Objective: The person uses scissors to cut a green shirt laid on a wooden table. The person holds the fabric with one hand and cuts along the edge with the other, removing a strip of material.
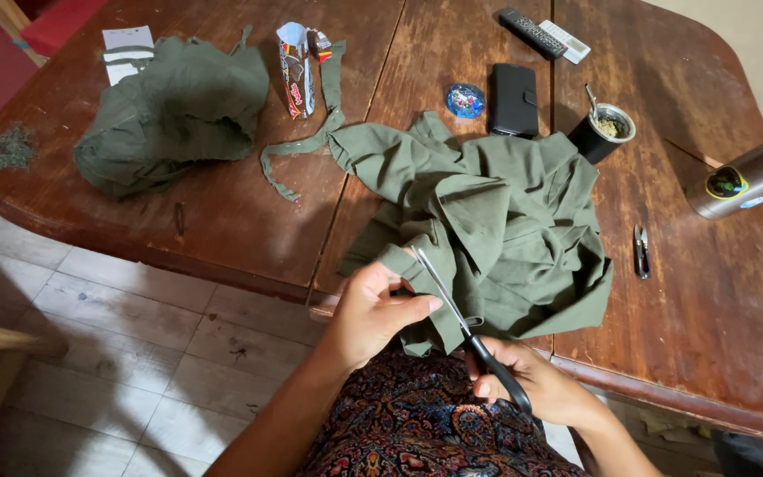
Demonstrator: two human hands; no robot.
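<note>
Scissors (474,331): black-handled, held at the table's near edge; long axis runs from the handles at 5 o'clock to the blade tips at 11 o'clock, tips pointing away from the person and up-left into the cloth.
Blades: slightly parted, lying over a fold of the olive-green fabric (496,221).
Right hand (532,384): fingers closed through and around the scissor handles.
Left hand (373,314): fingers pressed together, pinching the fabric's edge just beside the blades, at their 9 o'clock.
Fabric: crumpled heap on the wooden table (717,291), draped over the near edge; a narrow strip trails toward 10 o'clock.
Second green bundle (174,110): well apart, at 10 o'clock.
Snack wrapper (298,66): at 11 o'clock.
Black wallet (514,99): at 12 o'clock.
Mate cup (602,132): at 1 o'clock, touching the fabric.
Steel thermos (748,172): at 2 o'clock, lying tilted.
</note>
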